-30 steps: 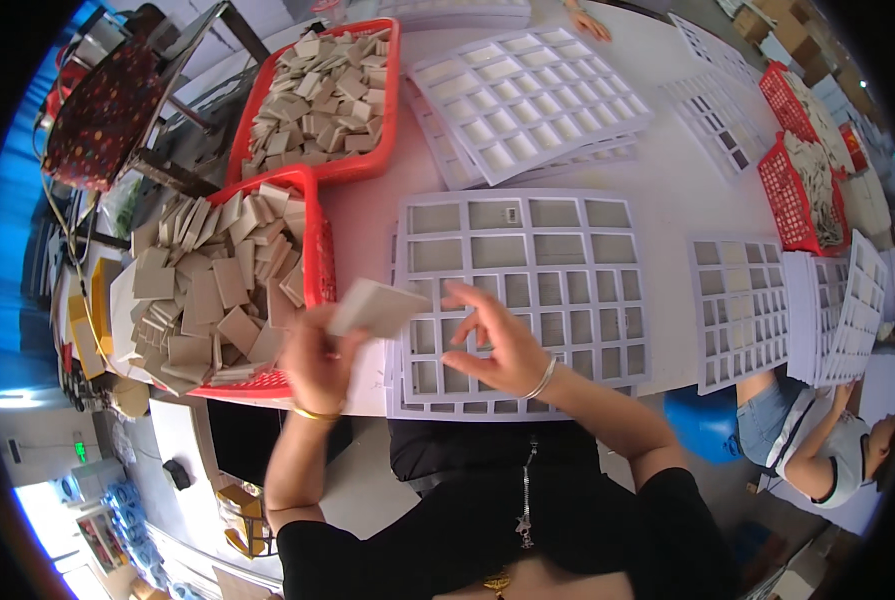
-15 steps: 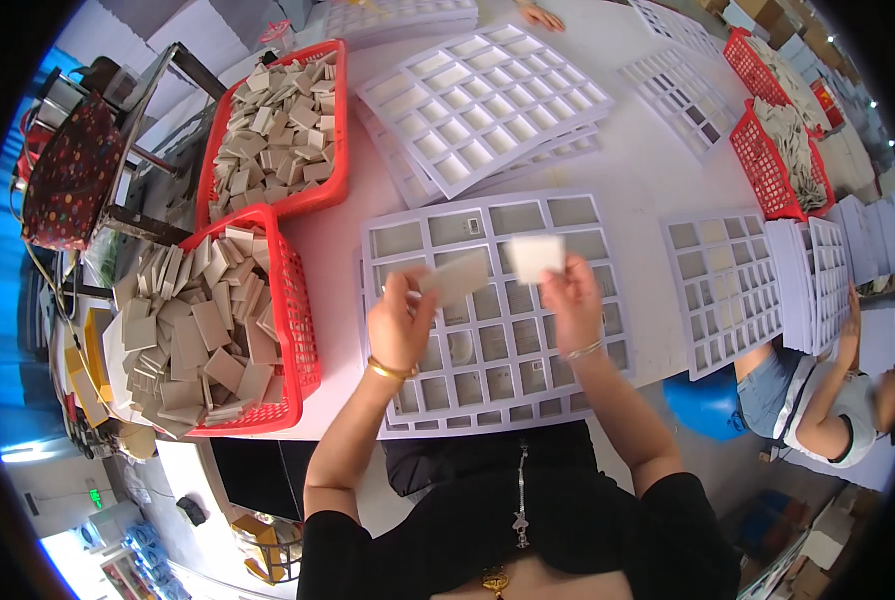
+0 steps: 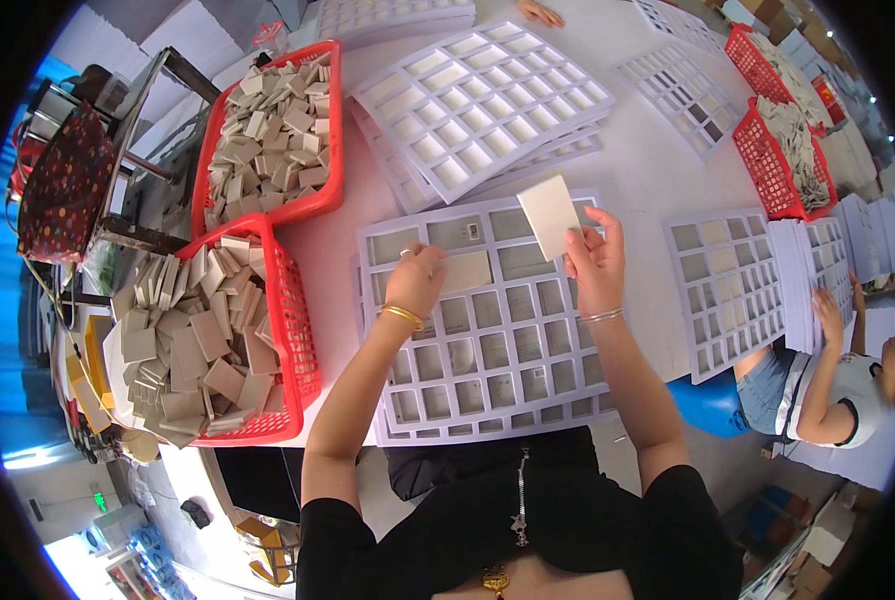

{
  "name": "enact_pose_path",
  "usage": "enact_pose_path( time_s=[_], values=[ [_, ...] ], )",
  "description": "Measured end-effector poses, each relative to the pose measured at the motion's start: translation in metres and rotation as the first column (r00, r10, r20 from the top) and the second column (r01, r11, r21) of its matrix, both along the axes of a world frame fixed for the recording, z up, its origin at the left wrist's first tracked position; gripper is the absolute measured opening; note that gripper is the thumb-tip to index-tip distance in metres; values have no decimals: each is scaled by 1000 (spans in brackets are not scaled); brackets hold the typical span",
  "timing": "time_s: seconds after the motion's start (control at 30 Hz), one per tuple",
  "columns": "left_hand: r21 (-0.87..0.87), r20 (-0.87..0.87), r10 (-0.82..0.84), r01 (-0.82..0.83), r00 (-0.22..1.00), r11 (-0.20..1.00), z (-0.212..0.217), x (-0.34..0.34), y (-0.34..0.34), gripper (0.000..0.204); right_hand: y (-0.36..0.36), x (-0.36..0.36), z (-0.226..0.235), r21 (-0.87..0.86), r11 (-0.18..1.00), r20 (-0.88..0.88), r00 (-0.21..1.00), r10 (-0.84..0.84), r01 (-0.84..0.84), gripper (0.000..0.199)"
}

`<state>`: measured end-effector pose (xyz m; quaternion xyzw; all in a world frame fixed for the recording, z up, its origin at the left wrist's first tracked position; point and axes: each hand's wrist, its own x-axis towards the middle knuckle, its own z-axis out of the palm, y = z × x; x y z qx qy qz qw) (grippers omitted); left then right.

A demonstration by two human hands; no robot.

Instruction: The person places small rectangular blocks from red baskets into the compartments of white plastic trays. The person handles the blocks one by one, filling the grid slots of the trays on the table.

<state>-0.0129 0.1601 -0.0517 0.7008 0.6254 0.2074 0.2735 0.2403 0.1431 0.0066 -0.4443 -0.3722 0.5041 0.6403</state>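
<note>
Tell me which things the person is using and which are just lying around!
Looks in use:
left hand, by a pale tile
right hand, holding another tile
white grid tray below
nearest red basket of tiles, probably

Seemingly just lying about:
spotted bag, at left
dark crumpled thing, lower left

L hand (image 3: 414,277) is hiding one end of a tile (image 3: 469,271), grip unclear. Top edge is cutting off far tray stack (image 3: 397,20) & co-worker's hand (image 3: 540,13); tray label (image 3: 472,232) is looking too sm. to read.
</note>
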Motion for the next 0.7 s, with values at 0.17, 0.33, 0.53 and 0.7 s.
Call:
enact_pose_path(
  time_s=[0.17,0.33,0.53,0.7],
  values=[
    [331,-260,-53,141,964,933,6,10,-14,28,43,-11,-32,65,985,303,943,136,-163,25],
    [285,-278,-283,360,918,888,-10,10,-36,29,85,-34,-66,-84,952,582,761,286,-293,19],
    [451,-377,85,103,922,887,11,18,-55,28,102,-53,-71,-183,912,714,588,380,-368,14],
    [318,-352,-67,187,934,929,0,10,-54,26,110,-58,-79,-205,891,726,547,416,-406,14]
  ],
)
